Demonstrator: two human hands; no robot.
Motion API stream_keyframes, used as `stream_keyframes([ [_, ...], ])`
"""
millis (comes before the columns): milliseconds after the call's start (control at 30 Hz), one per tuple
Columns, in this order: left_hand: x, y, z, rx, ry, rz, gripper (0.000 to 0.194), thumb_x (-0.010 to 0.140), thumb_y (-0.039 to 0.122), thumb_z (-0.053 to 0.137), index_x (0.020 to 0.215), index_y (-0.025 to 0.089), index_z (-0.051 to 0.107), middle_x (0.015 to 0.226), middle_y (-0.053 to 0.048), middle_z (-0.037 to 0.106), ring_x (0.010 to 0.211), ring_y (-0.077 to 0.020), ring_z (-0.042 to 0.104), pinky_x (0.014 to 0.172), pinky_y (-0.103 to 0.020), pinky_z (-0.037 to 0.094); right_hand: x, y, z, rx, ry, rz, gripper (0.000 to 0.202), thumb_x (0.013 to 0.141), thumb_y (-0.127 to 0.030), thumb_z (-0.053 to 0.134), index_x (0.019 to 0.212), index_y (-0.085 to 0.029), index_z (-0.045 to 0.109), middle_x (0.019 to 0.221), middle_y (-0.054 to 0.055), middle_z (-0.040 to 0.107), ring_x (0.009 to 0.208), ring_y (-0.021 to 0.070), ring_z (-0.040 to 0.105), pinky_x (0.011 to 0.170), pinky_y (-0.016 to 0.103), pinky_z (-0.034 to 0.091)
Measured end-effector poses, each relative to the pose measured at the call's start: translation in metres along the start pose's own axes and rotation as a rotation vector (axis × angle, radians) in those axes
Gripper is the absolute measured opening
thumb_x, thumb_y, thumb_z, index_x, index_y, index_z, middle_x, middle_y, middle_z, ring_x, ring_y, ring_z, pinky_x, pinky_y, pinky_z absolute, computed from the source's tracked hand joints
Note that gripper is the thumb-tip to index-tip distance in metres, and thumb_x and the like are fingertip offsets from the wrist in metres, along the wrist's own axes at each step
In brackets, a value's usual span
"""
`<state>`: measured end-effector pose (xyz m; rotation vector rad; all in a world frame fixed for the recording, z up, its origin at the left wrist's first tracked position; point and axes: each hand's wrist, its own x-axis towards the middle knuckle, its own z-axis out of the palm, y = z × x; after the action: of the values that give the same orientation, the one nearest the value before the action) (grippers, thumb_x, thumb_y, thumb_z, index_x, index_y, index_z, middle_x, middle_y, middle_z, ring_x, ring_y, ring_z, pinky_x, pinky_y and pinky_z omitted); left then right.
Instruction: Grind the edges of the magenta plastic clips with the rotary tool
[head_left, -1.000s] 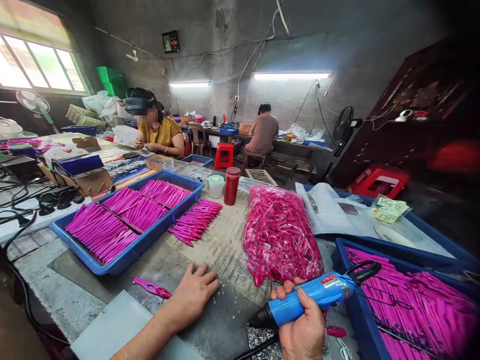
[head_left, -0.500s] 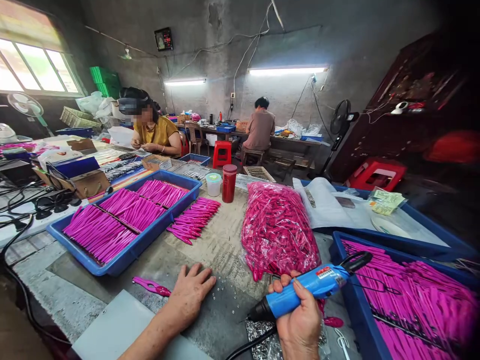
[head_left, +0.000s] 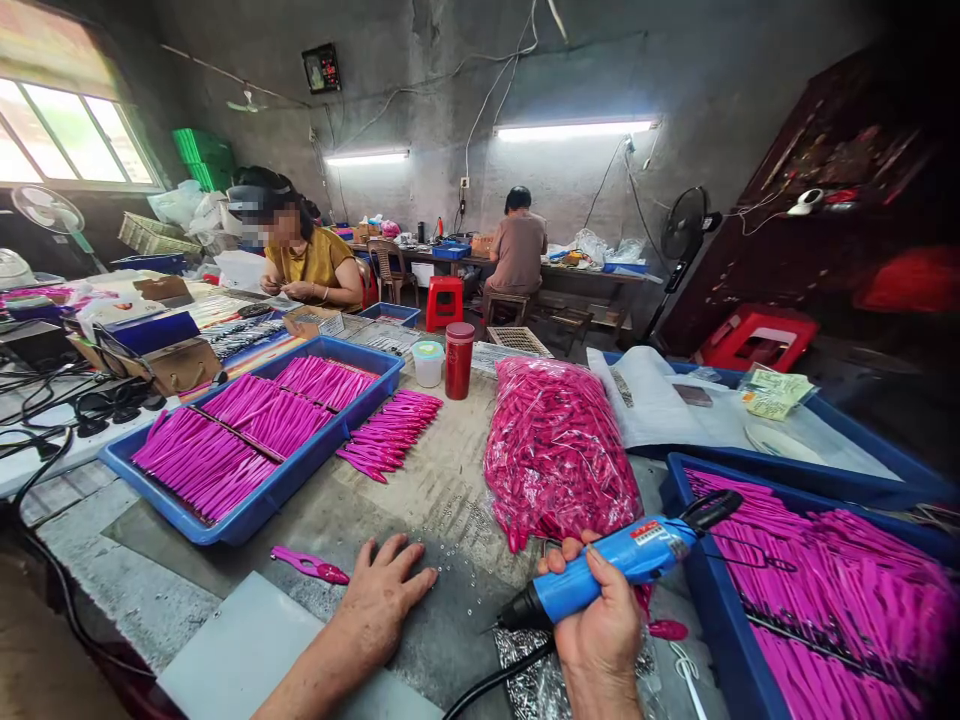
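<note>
Little had shifted vs 0.5 s prior: view tilted a touch, bench [head_left: 450,655] items sat slightly higher in frame, L hand [head_left: 382,600] eased a bit twd the bottom edge. Blue driver [head_left: 636,562] pose approx same.

R hand [head_left: 604,625], lower right of centre: fingers wrapped round blue driver, thumb on top, nose aimed lower left. Bit tip was thin & dark on grey; couldn't tell if it touched the bench. Black cord [head_left: 495,680] ran from near R hand to bottom edge. Bag of metal parts [head_left: 521,655] lay just below the nose.

L hand, bottom centre: palm down, fingers spread & loose on bench. Small rings [head_left: 470,612] were scattered just right of it. Pink tool [head_left: 322,570] lay just left, one end near the hand. Pale sheet [head_left: 240,640] at bottom left.

Surroundings: blue tray [head_left: 206,533] left of centre, packed w/ pink pcs; loose pink row [head_left: 394,430] just beside it; clear bag of pink parts [head_left: 562,450] right of centre; blue bin [head_left: 720,620] lower right, more pink pcs. White tub [head_left: 428,365] & red jar [head_left: 459,360] stood mid-frame. Bkgd: seated co-worker in yellow top [head_left: 319,265], upper left.
</note>
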<state>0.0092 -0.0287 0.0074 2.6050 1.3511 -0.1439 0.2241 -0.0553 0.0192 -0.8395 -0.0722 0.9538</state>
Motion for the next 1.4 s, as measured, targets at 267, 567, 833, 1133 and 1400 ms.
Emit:
stream_keyframes([
  [267, -0.002, -0.003, -0.002, 0.047, 0.01, -0.06, 0.052, 0.077, 0.005, 0.039, 0.12, 0.031, 0.052, 0.133, -0.01, 0.046, 0.124, -0.0338, 0.034, 0.093, -0.06, 0.028, 0.001, 0.0, 0.001, -0.006, -0.011, -0.008, 0.035, 0.05, -0.032, 0.067, 0.078, -0.02, 0.049, 0.056, -0.006, 0.05, 0.046, 0.0109, 0.047, 0.046, 0.026, 0.041],
  [567, -0.002, -0.007, 0.004, 0.05, 0.044, -0.145, 0.049, 0.078, 0.007, 0.04, 0.118, 0.03, 0.054, 0.133, -0.009, 0.046, 0.123, -0.0325, 0.035, 0.094, -0.058, 0.028, 0.002, 0.001, -0.001, -0.007, -0.021, -0.013, 0.035, 0.052, -0.032, 0.067, 0.08, -0.02, 0.049, 0.057, -0.006, 0.051, 0.046, 0.0109, 0.048, 0.047, 0.026, 0.042],
  [833, 0.007, -0.022, -0.018, 0.056, 0.138, -0.264, 0.052, 0.078, 0.0, 0.033, 0.115, 0.028, 0.057, 0.127, -0.006, 0.052, 0.118, -0.0249, 0.04, 0.09, -0.043, 0.036, 0.001, 0.0, 0.0, -0.009, 0.0, 0.007, 0.037, 0.05, -0.032, 0.068, 0.08, -0.021, 0.049, 0.057, -0.006, 0.051, 0.047, 0.0111, 0.048, 0.047, 0.026, 0.041],
  [1133, 0.032, -0.082, -0.043, 0.074, 0.237, -0.391, 0.037, 0.081, 0.006, 0.037, 0.109, 0.018, 0.058, 0.111, -0.007, 0.06, 0.103, -0.0198, 0.05, 0.086, -0.031, 0.04, 0.004, 0.002, -0.005, -0.045, 0.014, 0.027, 0.035, 0.051, -0.034, 0.068, 0.078, -0.021, 0.05, 0.059, -0.005, 0.052, 0.048, 0.0123, 0.049, 0.048, 0.028, 0.043],
  [1400, 0.053, -0.106, -0.041, 0.1, 0.276, -0.377, 0.028, 0.085, 0.012, 0.038, 0.1, 0.022, 0.059, 0.102, -0.004, 0.061, 0.096, -0.0174, 0.051, 0.083, -0.03, 0.04, 0.011, 0.004, -0.011, -0.048, 0.031, 0.058, 0.036, 0.046, -0.034, 0.07, 0.075, -0.022, 0.051, 0.057, -0.004, 0.051, 0.046, 0.0134, 0.048, 0.044, 0.03, 0.043],
])
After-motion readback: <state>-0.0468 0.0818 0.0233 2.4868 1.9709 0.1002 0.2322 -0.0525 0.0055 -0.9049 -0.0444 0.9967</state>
